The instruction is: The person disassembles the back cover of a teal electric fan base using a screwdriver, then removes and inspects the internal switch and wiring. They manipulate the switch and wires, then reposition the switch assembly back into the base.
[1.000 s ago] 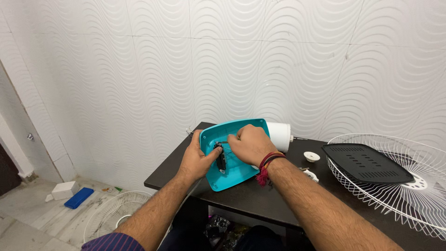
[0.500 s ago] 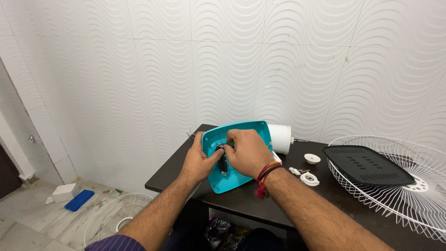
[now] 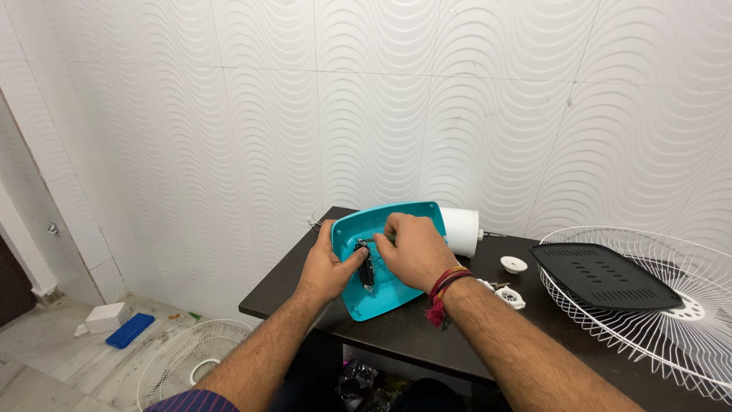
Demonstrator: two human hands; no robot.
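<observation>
A teal plastic fan base shell [image 3: 381, 301] stands tilted on the dark table [image 3: 415, 339], its hollow side facing me. My left hand [image 3: 328, 267] grips its left edge, thumb inside next to a small black part [image 3: 368, 276] mounted in the shell. My right hand [image 3: 412, 248] rests inside the shell, fingers pinched around a thin tool or screw near the top of that black part; what it pinches is too small to tell. A white motor housing [image 3: 461, 229] pokes out behind the shell.
A white wire fan grille [image 3: 648, 328] lies at the right with a black plastic tray-like panel [image 3: 602, 276] on it. Two small white caps [image 3: 512, 265] lie mid-table. On the floor, another grille [image 3: 191, 358], a blue box [image 3: 130, 329] and a white box [image 3: 107, 317].
My right hand has shifted slightly left and deeper into the shell. The shell and my left hand stay about where they were.
</observation>
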